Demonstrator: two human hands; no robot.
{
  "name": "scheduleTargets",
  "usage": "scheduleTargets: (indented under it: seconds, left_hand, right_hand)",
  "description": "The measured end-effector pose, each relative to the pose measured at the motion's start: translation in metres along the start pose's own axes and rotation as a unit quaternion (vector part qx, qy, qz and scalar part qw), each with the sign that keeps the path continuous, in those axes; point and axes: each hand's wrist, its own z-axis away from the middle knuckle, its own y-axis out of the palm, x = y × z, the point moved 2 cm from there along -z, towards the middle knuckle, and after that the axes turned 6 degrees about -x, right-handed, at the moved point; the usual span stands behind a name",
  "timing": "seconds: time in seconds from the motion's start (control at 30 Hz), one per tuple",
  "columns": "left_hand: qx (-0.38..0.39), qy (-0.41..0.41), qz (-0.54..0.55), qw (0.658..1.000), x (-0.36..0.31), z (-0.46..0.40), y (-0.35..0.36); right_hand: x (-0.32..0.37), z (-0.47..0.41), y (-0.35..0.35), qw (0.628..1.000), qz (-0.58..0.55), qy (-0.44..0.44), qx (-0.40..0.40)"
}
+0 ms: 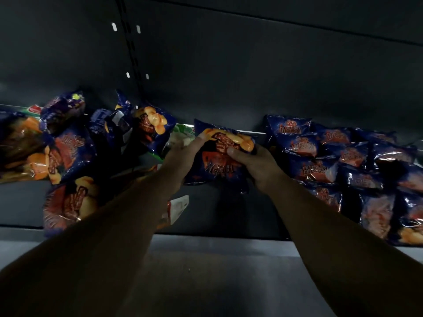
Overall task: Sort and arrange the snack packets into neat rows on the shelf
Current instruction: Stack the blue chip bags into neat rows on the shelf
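A dark blue snack packet point(219, 156) with red and orange print is held between both hands over the middle of the shelf point(212, 216). My left hand point(183, 156) grips its left edge, fingers curled over the top. My right hand point(254, 165) grips its right edge with the thumb on the front. To the right, several matching blue packets point(343, 163) lie in overlapping rows. A loose heap of blue packets point(73, 152) is piled on the left.
A green-and-white packet point(183, 133) lies behind my left hand. A white-ended packet point(178, 207) shows under my left forearm. The dark back panel point(251, 76) with a slotted upright point(131, 49) rises behind. The shelf's pale front edge point(206, 245) runs across below.
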Motion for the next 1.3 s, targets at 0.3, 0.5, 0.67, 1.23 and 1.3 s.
scheduleTargets:
  seconds: [0.3, 0.5, 0.67, 1.23, 1.3]
  left_hand:
    - [0.024, 0.067, -0.024, 0.997, 0.016, 0.006, 0.010]
    - [-0.008, 0.113, -0.022, 0.993, 0.017, 0.007, 0.014]
    - [-0.004, 0.079, -0.039, 0.996, 0.017, 0.008, 0.021]
    - [0.241, 0.040, -0.355, 0.902, -0.004, 0.012, 0.018]
    - [0.242, 0.045, -0.330, 0.911, 0.008, 0.012, 0.019]
  right_hand:
    - [0.001, 0.009, -0.006, 0.998, -0.036, 0.002, 0.043]
    - [-0.003, 0.013, -0.008, 0.995, 0.022, 0.016, 0.093]
    - [-0.009, 0.011, -0.017, 0.998, 0.019, 0.026, 0.055]
    - [0.008, 0.016, -0.036, 0.938, 0.259, -0.036, 0.229]
    - [0.002, 0.016, -0.033, 0.926, 0.301, -0.035, 0.224]
